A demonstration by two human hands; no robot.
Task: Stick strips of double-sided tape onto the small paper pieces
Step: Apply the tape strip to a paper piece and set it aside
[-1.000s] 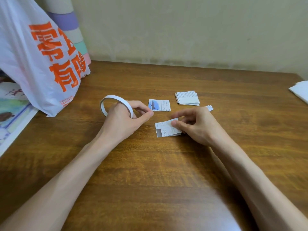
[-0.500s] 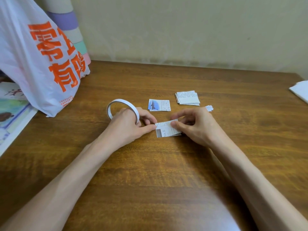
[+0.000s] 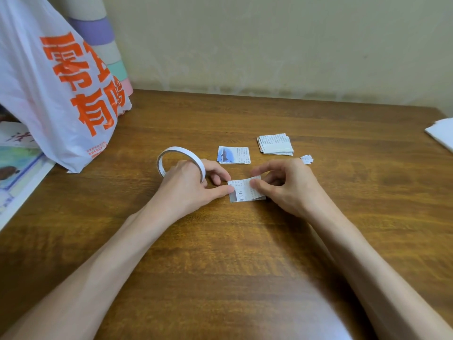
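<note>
Brown wood-grain table [image 3: 245,253]. Far left: white plastic bag [image 3: 49,94] with orange characters, standing. Colour-printed sheets [image 3: 17,163] lie beside it at the edge. Centre: one printed paper piece [image 3: 241,191], flat. Beyond it a picture piece [image 3: 234,155], then a small stack of pieces [image 3: 275,144], with a tiny white scrap [image 3: 306,159] near. Right edge: white sheets [image 3: 442,133].

My left hand [image 3: 188,187] is hiding the near half of the thin white tape roll [image 3: 171,152]. My right hand [image 3: 286,187] is covering the right end of the small printed paper piece [image 3: 241,191], and its print is showing too small for me to read. The white plastic bag with orange characters [image 3: 49,94] is running off the left edge, and the white paper sheet [image 3: 442,133] is getting clipped at the right.
</note>
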